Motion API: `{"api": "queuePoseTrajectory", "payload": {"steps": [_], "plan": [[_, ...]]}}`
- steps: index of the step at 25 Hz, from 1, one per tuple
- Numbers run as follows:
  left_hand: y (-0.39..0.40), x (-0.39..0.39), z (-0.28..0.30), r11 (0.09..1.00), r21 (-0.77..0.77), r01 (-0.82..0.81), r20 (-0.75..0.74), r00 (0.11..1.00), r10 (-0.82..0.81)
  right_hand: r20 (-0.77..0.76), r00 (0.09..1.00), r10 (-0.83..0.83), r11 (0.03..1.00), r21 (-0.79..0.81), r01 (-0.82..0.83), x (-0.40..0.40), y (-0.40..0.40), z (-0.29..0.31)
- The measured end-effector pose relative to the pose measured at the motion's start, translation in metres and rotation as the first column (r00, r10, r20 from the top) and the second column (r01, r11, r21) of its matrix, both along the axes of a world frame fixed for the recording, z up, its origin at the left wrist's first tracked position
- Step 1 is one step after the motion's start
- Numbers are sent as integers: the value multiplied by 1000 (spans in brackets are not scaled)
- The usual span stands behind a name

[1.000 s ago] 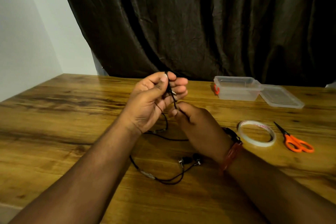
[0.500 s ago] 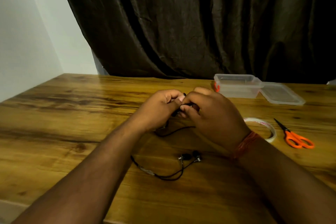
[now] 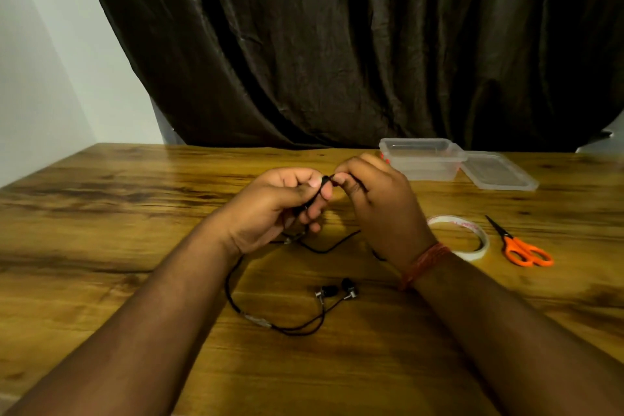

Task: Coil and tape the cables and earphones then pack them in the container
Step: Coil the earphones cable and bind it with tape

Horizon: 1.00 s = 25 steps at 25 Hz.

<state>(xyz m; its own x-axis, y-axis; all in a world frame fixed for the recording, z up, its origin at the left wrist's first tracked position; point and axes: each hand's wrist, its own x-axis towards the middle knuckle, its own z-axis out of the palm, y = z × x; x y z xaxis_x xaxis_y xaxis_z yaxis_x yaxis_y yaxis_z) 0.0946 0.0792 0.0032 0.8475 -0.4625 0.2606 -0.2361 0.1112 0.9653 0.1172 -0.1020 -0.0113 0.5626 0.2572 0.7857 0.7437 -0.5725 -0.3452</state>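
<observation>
Head view, one wide-angle camera, looking forward and down

It sits close above the near edge of the wooden surface, faces the dark curtain behind the far edge, and takes in both forearms, the left edge and the far left corner.

The scene is dim and warm, with soft light from above and the front that leaves a dull sheen on the counter and faint highlights on the folds of the dark curtain, while the forearms near the bottom edge sink into shadow. The wide lens bows the counter's far edge and slants the wall at the left. The hands are slightly motion-blurred, and the container and scissors look soft, without glare.
</observation>
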Motion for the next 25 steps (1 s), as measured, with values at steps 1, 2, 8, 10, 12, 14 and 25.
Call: {"api": "queuePoseTrajectory", "payload": {"steps": [1,2,8,10,12,14,25], "plan": [[-1,0,1,996,-82,18,11,1000,-17,-111,992,55,996,81,-46,-1,4,-2],[-3,0,2,983,-181,16,23,1000,-12,-264,954,140,982,160,-100,-5,10,-5],[-6,13,-1,852,-410,-326,-5,935,355,-446,858,256,962,27,-273,-19,22,-12],[-10,15,-4,872,-204,-445,122,872,473,-300,944,140,982,-79,-170,-16,18,-7],[-13,16,-9,845,45,-532,311,812,495,-244,963,110,993,-19,-118,-13,12,-1],[-13,16,-12,835,218,-505,369,835,408,-188,977,97,995,20,-95,-10,7,2],[-9,4,-5,970,-245,12,-76,997,-31,-428,855,293,934,318,-161,3,8,-5]]}}
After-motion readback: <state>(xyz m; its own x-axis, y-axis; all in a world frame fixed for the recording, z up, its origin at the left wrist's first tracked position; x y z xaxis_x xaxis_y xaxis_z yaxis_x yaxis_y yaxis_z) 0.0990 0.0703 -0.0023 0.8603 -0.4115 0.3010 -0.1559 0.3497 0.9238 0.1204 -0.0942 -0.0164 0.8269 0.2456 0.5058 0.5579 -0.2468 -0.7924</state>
